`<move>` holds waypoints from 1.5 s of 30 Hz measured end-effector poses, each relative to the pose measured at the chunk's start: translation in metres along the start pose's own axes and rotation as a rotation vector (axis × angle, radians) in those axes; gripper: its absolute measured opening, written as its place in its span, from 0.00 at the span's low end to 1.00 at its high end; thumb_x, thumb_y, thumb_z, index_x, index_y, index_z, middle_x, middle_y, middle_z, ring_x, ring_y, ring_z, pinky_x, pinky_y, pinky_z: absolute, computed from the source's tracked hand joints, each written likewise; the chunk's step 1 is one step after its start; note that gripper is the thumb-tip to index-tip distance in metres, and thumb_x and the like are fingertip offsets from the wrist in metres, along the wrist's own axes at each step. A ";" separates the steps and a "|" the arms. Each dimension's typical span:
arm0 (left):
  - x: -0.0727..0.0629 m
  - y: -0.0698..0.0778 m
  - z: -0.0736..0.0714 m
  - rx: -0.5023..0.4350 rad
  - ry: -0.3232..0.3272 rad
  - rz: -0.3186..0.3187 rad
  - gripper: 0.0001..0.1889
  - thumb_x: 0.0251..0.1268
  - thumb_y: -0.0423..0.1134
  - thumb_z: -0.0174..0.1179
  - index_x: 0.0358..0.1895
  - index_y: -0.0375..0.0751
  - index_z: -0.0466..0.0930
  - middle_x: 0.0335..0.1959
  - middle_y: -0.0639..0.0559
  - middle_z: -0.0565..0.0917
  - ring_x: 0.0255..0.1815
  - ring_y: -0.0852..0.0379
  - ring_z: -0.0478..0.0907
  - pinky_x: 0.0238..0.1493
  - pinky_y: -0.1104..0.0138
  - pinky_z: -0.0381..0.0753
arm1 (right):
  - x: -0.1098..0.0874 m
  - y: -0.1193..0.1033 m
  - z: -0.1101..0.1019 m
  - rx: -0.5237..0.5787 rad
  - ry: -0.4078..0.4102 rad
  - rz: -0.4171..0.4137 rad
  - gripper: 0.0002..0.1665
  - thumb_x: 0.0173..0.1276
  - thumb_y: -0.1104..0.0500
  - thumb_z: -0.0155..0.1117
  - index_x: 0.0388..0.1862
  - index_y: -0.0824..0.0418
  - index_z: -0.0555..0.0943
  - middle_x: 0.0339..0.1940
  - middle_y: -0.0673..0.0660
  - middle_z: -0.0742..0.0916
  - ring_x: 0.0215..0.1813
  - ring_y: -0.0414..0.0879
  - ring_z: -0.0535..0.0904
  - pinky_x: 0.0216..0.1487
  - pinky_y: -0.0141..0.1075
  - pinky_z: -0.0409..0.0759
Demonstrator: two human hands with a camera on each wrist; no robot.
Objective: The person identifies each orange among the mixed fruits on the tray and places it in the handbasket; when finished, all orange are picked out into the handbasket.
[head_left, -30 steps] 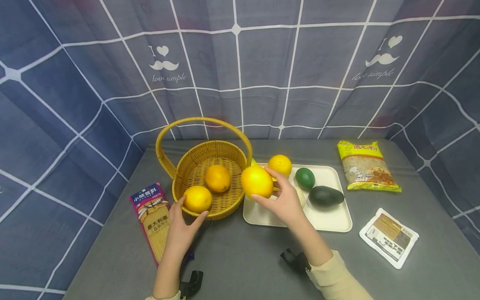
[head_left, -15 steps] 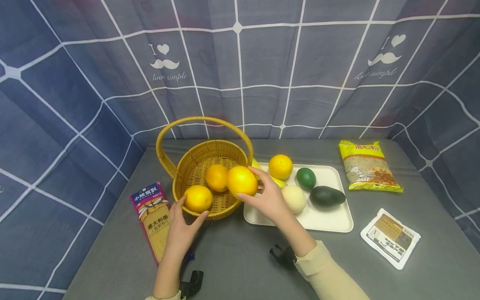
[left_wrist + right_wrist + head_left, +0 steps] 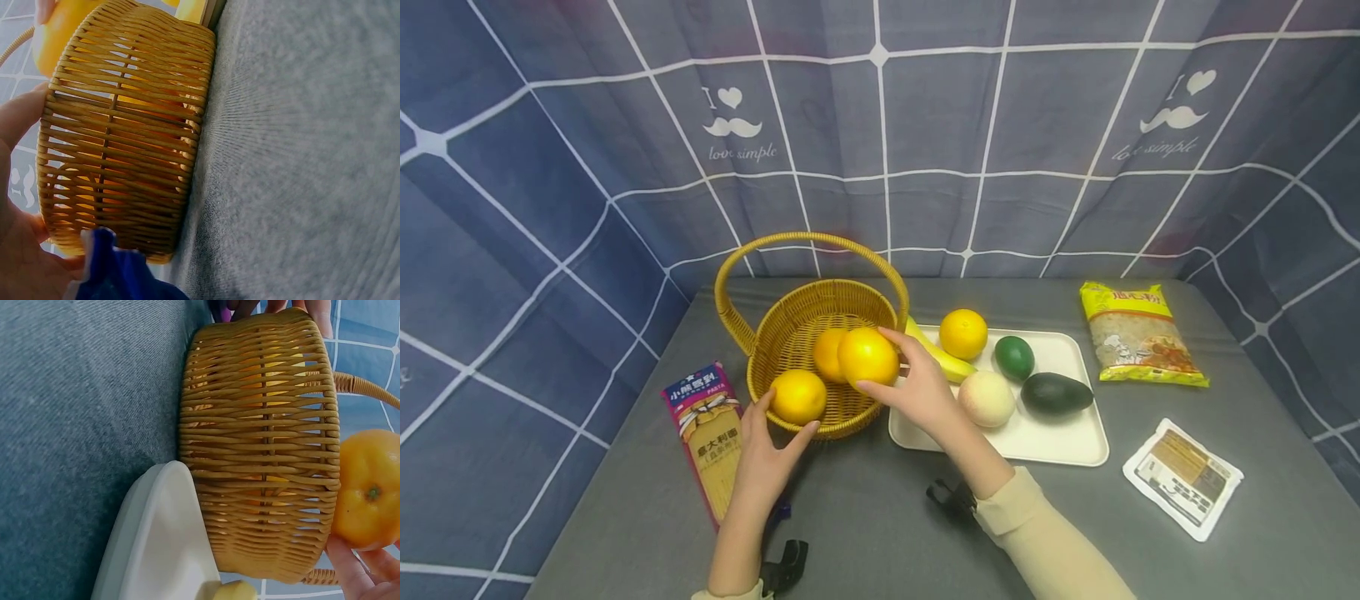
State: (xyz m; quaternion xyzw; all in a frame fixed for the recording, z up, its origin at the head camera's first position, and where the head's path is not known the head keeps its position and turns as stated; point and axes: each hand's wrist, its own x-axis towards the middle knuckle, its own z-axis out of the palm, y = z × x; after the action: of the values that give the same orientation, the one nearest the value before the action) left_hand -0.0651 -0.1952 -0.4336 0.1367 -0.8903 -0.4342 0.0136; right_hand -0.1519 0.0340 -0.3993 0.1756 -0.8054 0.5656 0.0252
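Note:
Over the right side of the yellow wicker basket (image 3: pixel 805 293), my right hand (image 3: pixel 925 392) pinches an orange (image 3: pixel 868 357) between thumb and fingers. The right wrist view shows this orange (image 3: pixel 372 490) just above the rim, its green stem end facing the camera. My left hand (image 3: pixel 766 454) holds the basket's front-left rim; the thumb (image 3: pixel 25 115) lies at the rim in the left wrist view. Inside the basket are a yellow-orange round fruit (image 3: pixel 798 397) by the left fingers and another orange (image 3: pixel 827 355), partly hidden behind the held one.
A white tray (image 3: pixel 1052 448) on the right bears a banana (image 3: pixel 951 364), an orange (image 3: pixel 963 334), a peach-like fruit (image 3: pixel 987 399), a green fruit (image 3: pixel 1014 358) and an avocado (image 3: pixel 1056 395). Around lie a pasta pack (image 3: pixel 707 442), a yellow bag (image 3: pixel 1142 335) and a white packet (image 3: pixel 1183 479).
My right hand has carried the orange leftward from over the tray's edge to over the basket, uncovering the peach-like fruit and banana. The left hand has stayed at the rim.

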 end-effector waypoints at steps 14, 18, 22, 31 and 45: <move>-0.001 0.000 0.001 0.002 0.009 0.004 0.53 0.55 0.70 0.59 0.77 0.47 0.45 0.76 0.36 0.41 0.74 0.33 0.46 0.65 0.35 0.50 | 0.008 0.007 0.018 -0.209 -0.011 -0.138 0.47 0.50 0.43 0.77 0.68 0.53 0.70 0.62 0.51 0.77 0.58 0.45 0.74 0.55 0.40 0.77; -0.002 0.001 0.000 -0.003 0.007 0.005 0.53 0.55 0.70 0.59 0.77 0.47 0.45 0.76 0.36 0.40 0.74 0.32 0.46 0.64 0.34 0.50 | 0.007 0.006 0.021 -0.223 -0.015 -0.144 0.47 0.51 0.43 0.77 0.68 0.52 0.70 0.62 0.52 0.77 0.58 0.47 0.75 0.56 0.43 0.76; -0.002 0.001 -0.001 -0.010 0.011 0.015 0.52 0.57 0.68 0.60 0.77 0.47 0.45 0.76 0.36 0.41 0.74 0.32 0.46 0.64 0.34 0.50 | 0.006 0.007 0.024 -0.244 -0.010 -0.157 0.47 0.51 0.42 0.76 0.69 0.52 0.69 0.61 0.52 0.77 0.58 0.48 0.75 0.57 0.46 0.76; -0.001 0.001 -0.001 -0.006 0.004 0.016 0.52 0.56 0.68 0.59 0.77 0.47 0.45 0.77 0.36 0.40 0.74 0.33 0.45 0.65 0.34 0.50 | 0.005 0.007 0.026 -0.290 -0.018 -0.144 0.48 0.52 0.39 0.75 0.68 0.54 0.69 0.60 0.54 0.77 0.58 0.48 0.75 0.58 0.47 0.75; -0.001 0.001 -0.001 -0.006 0.002 0.003 0.52 0.56 0.68 0.59 0.77 0.48 0.44 0.77 0.36 0.40 0.74 0.32 0.44 0.65 0.34 0.49 | 0.003 0.010 0.025 -0.299 -0.028 -0.142 0.46 0.54 0.42 0.74 0.69 0.54 0.69 0.63 0.53 0.77 0.62 0.47 0.73 0.63 0.44 0.71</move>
State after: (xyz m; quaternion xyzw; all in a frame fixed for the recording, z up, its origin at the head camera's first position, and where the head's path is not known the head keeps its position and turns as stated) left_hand -0.0640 -0.1946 -0.4318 0.1357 -0.8892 -0.4367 0.0158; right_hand -0.1534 0.0132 -0.4163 0.2343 -0.8664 0.4337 0.0795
